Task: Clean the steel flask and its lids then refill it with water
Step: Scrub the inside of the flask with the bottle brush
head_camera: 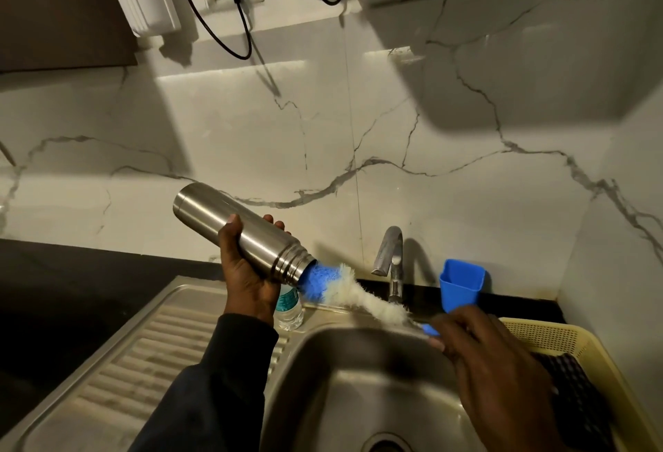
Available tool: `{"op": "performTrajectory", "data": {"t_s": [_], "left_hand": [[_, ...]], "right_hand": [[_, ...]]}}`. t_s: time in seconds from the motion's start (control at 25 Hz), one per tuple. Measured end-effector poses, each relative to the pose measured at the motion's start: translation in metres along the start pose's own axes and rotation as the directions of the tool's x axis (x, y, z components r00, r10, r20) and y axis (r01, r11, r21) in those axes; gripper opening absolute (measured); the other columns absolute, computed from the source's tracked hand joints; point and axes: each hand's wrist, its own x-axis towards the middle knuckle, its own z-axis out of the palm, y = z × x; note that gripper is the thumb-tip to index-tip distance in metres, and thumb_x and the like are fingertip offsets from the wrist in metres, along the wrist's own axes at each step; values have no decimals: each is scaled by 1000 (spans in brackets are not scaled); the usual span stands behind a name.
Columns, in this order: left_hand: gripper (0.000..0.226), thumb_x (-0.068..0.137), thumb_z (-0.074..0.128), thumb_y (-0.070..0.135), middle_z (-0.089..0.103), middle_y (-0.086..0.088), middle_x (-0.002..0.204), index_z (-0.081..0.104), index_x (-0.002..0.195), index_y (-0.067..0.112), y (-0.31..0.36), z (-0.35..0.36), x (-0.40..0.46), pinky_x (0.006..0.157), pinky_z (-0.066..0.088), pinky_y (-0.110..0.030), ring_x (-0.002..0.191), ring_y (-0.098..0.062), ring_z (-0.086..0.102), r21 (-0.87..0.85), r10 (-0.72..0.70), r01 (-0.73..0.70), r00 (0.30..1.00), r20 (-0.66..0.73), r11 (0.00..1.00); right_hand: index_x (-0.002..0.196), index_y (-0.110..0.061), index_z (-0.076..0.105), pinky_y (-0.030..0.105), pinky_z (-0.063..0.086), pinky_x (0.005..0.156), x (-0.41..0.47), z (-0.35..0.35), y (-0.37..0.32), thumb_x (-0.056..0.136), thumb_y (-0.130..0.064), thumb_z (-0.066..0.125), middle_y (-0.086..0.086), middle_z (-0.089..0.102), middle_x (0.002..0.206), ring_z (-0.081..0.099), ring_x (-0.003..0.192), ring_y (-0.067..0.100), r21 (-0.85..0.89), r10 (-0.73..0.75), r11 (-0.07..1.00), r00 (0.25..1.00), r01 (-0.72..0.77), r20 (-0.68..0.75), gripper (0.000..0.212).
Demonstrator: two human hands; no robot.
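Observation:
My left hand (pixel 247 272) grips the steel flask (pixel 229 222) around its body and holds it tilted above the sink, mouth pointing down to the right. A bottle brush (pixel 344 288) with blue and white bristles has its blue tip at the flask's mouth. My right hand (pixel 480 347) holds the brush by its blue handle over the sink basin (pixel 358 380). The flask's lids are not in view.
A steel tap (pixel 391 254) stands behind the basin, with a blue plastic cup (pixel 461 284) beside it. A small plastic water bottle (pixel 288 308) sits at the sink's back edge. A yellow basket (pixel 559 340) with a dark cloth lies right; the ribbed drainboard (pixel 143 362) lies left.

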Motion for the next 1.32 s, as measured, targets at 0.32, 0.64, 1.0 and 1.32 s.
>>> {"op": "performTrajectory", "data": {"t_s": [0.32,0.64,1.0,1.32], "left_hand": [[53,89,61,45,69,-4,93,53,127,8,11,3,9,77,58,-36,86,-20,69,-9,16,-16,999,32,1000],[67,82,71,42,70,-8,101,49,137,11,64,-3,21,79,58,-37,92,-24,71,-55,242,-243,970,-20,968],[77,81,72,44,66,-12,113,39,144,16,5,-28,-25,81,58,-46,103,-27,68,293,34,-29,999,-9,956],[93,63,87,48,65,-10,103,52,141,10,-51,-56,-74,79,57,-41,89,-25,65,174,-386,400,916,-112,900]], "right_hand": [[94,-16,69,20,27,40,8,-21,-1,84,-51,52,8,44,59,32,41,10,464,159,251,509,-849,846,39],[93,1,55,19,25,38,-9,-40,13,82,-35,64,12,50,58,35,39,12,559,335,176,583,-810,740,39],[97,0,56,20,27,39,-18,-30,13,95,-14,53,15,60,59,33,39,17,549,430,272,611,-790,665,15],[93,-17,71,31,44,55,-23,-46,58,93,-23,57,7,68,73,62,61,34,-110,477,855,851,-508,-222,16]]}}
